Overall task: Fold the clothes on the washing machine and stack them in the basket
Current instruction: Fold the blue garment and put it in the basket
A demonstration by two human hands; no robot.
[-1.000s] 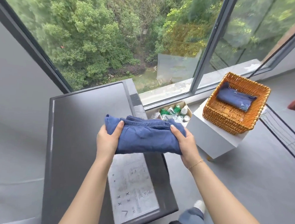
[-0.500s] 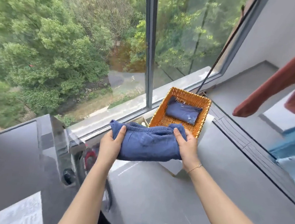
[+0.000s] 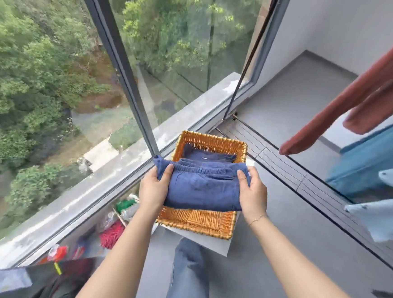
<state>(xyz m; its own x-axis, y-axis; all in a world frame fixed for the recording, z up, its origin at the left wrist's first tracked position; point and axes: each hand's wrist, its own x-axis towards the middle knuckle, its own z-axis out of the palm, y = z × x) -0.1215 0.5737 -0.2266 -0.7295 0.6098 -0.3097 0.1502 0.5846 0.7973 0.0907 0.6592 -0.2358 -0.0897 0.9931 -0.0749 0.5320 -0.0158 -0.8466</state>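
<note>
Sitting on white stand: wicker basket, grey floor.

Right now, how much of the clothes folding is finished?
One folded blue garment already lies in the wicker basket. A second, the folded blue shorts, is held by the left hand and right hand over the basket, not yet set down. The washing machine is barely in view, so more clothes may remain.
</note>
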